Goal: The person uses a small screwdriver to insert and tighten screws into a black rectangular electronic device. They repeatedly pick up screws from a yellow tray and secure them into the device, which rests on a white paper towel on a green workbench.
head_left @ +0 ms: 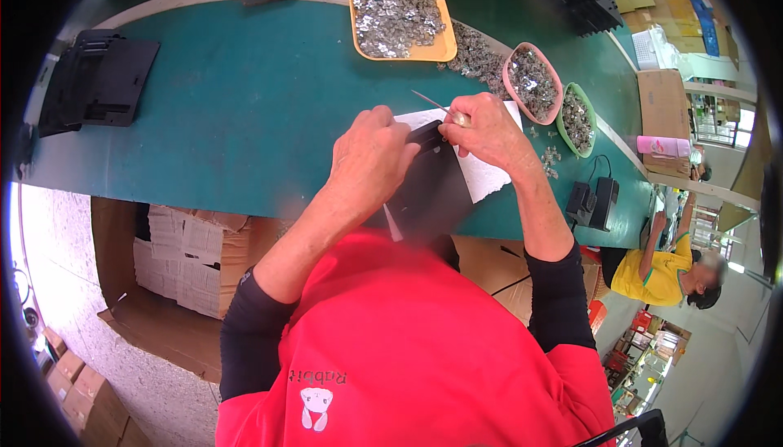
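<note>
A flat black plastic panel [432, 190] stands tilted between me and the table edge, its top edge at my fingers. My left hand [371, 153] is closed at that panel's upper left edge. My right hand [489, 133] is closed, with a thin pointed metal tool with a pale handle [434, 103] sticking out of it toward the upper left. Its fingertips also touch the panel's top right corner; whether they pinch a small part there is hidden. White paper [488, 178] lies under the panel on the green table [253, 112].
Small metal clips fill a yellow tray [447, 43], a pink basket [557, 88] and a green basket [592, 133], with loose clips [477, 59] between. Black panels [106, 80] lie left. Black adapters [602, 202] sit right. A person in yellow [652, 276] is beyond.
</note>
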A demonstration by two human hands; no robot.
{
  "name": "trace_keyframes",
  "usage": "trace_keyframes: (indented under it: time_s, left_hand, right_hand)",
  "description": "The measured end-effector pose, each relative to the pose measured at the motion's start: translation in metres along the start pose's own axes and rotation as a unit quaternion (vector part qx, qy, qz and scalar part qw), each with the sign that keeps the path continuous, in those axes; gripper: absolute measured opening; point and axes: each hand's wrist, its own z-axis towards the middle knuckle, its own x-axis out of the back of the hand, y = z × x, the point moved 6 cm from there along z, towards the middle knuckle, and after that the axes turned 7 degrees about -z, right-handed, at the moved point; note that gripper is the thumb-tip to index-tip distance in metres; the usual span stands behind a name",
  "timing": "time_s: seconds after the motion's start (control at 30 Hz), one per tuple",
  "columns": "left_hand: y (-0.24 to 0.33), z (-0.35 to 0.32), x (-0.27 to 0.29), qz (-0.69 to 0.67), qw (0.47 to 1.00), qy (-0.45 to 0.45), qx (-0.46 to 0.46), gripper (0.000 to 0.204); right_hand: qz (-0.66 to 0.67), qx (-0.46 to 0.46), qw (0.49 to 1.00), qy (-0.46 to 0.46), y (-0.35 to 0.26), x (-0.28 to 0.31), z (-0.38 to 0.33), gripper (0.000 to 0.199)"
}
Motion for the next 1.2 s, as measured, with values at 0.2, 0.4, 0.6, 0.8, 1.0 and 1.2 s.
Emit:
trace_keyframes:
  time_s: [0.2, 0.4, 0.6, 0.8, 1.0, 1.2]
  left_hand:
    - [-0.001, -0.001, -0.002, 0.004, 1.0, 0.004, -0.009, 0.018]
    - [-0.002, -0.001, -0.001, -0.004, 1.0, 0.001, -0.001, 0.018]
    - [-0.001, -0.002, -0.001, -0.008, 1.0, 0.016, -0.012, 0.019]
    - [-0.001, -0.001, -0.001, 0.003, 1.0, 0.007, 0.0, 0.019]
    - [0.0, -0.002, -0.001, 0.001, 1.0, 0.014, -0.008, 0.018]
    - [-0.001, -0.003, 0.0, 0.008, 1.0, 0.016, -0.008, 0.017]
  right_hand:
    - [0.014, -0.02, 1.0, -0.011, 0.003, -0.002, -0.001, 0.014]
    - [0.054, -0.019, 0.998, 0.02, 0.007, -0.008, -0.002, 0.017]
    - [0.221, -0.05, 0.974, 0.027, 0.027, -0.022, -0.017, 0.016]
    - [0.28, -0.077, 0.956, -0.049, 0.03, -0.02, -0.017, 0.017]
    - [0.011, 0.019, 1.0, 0.022, 0.013, -0.006, -0.008, 0.018]
    - [-0.246, 0.041, 0.964, 0.089, -0.024, -0.005, -0.018, 0.019]
